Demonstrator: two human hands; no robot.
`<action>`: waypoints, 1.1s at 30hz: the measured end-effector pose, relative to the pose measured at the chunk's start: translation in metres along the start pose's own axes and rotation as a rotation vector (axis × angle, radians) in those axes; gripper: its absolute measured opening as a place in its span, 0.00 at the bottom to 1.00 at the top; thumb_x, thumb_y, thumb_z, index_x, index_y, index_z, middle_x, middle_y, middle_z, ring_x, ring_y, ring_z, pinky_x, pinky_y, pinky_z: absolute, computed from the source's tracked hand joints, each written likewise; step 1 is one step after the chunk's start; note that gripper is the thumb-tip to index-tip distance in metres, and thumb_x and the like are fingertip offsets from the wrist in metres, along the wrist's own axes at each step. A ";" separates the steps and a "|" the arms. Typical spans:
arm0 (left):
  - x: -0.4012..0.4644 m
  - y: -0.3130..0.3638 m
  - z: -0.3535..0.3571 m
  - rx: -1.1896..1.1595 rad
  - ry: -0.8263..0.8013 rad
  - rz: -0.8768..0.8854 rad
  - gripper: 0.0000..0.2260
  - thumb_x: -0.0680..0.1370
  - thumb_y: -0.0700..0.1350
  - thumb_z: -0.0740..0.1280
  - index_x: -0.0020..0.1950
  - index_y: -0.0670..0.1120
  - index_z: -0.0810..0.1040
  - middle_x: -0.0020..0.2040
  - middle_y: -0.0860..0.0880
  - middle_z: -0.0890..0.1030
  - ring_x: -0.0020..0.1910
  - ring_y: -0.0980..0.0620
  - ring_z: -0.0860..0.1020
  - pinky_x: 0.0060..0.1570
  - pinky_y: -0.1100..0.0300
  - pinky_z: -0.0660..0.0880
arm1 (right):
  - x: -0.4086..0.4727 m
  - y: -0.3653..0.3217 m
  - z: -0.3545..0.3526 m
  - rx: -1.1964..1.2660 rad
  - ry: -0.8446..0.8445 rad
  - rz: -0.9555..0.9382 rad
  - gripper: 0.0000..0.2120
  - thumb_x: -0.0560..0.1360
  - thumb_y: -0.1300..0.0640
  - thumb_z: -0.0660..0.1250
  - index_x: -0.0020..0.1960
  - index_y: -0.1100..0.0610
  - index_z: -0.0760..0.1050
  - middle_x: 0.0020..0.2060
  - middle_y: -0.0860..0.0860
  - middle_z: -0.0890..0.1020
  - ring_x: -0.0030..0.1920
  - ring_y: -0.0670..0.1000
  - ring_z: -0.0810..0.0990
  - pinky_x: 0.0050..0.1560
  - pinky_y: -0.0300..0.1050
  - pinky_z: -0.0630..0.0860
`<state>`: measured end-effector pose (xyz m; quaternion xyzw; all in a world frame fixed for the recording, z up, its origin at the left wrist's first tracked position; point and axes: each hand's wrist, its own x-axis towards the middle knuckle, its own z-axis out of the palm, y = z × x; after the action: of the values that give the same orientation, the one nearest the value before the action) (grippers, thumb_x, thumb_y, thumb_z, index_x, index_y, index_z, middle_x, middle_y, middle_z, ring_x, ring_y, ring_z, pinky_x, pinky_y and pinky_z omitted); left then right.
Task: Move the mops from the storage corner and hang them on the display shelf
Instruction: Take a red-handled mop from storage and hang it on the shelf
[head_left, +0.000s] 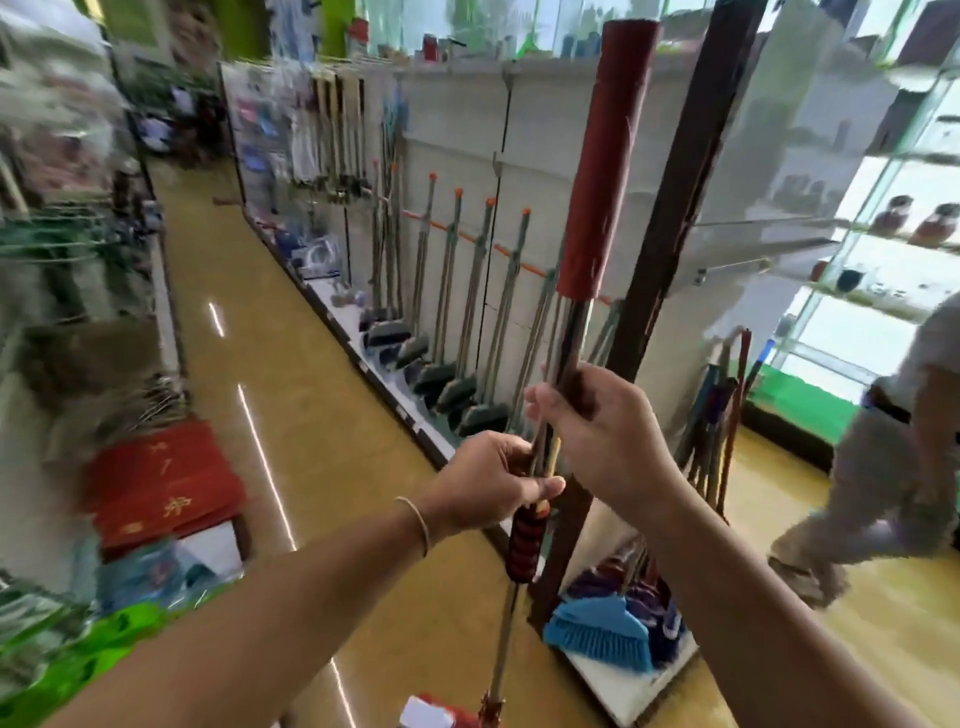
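Note:
I hold a bundle of upright mop poles in front of me. My right hand (597, 431) grips the dark poles just below a long red sleeve (608, 156) that caps one of them. A little lower, my left hand (493, 480) is closed on the same bundle, above a red and black ribbed grip (527, 545). A thin metal pole (501, 654) runs down from that grip to the frame's bottom edge. The white display shelf (545, 119) stands behind, with a row of orange-tipped mops (452, 291) hanging on it. More mops (722, 415) lean in the corner at the right.
A dark wooden post (691, 171) rises right behind the held poles. Blue brush heads (602, 629) lie on the shelf base below. A person (893, 452) walks at the right. Red mats (161, 483) sit on the left-hand shelf. A yellow aisle floor (291, 415) runs ahead.

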<state>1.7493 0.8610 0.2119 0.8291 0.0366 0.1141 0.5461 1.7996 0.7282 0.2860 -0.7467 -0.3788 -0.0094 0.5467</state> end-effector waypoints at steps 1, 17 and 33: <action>0.009 -0.006 -0.007 0.004 0.017 -0.012 0.08 0.73 0.47 0.74 0.44 0.42 0.83 0.41 0.41 0.84 0.44 0.41 0.83 0.49 0.41 0.80 | 0.014 0.006 0.006 0.003 -0.021 -0.008 0.03 0.79 0.57 0.68 0.49 0.57 0.79 0.41 0.54 0.84 0.42 0.54 0.84 0.46 0.57 0.82; 0.187 -0.111 -0.171 0.043 0.172 -0.130 0.15 0.73 0.54 0.73 0.45 0.41 0.81 0.45 0.39 0.82 0.48 0.39 0.81 0.53 0.39 0.78 | 0.255 0.071 0.134 0.128 -0.185 -0.028 0.09 0.79 0.60 0.66 0.45 0.46 0.77 0.43 0.52 0.85 0.45 0.49 0.85 0.51 0.53 0.83; 0.242 -0.190 -0.349 0.093 0.541 -0.325 0.09 0.74 0.50 0.73 0.44 0.44 0.82 0.36 0.50 0.80 0.36 0.52 0.77 0.42 0.55 0.76 | 0.435 0.089 0.313 0.215 -0.486 -0.230 0.03 0.79 0.55 0.66 0.47 0.50 0.77 0.40 0.50 0.84 0.43 0.47 0.84 0.48 0.52 0.83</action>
<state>1.9160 1.2954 0.2059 0.7762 0.3177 0.2401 0.4889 2.0359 1.2170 0.2741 -0.6170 -0.5795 0.1481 0.5114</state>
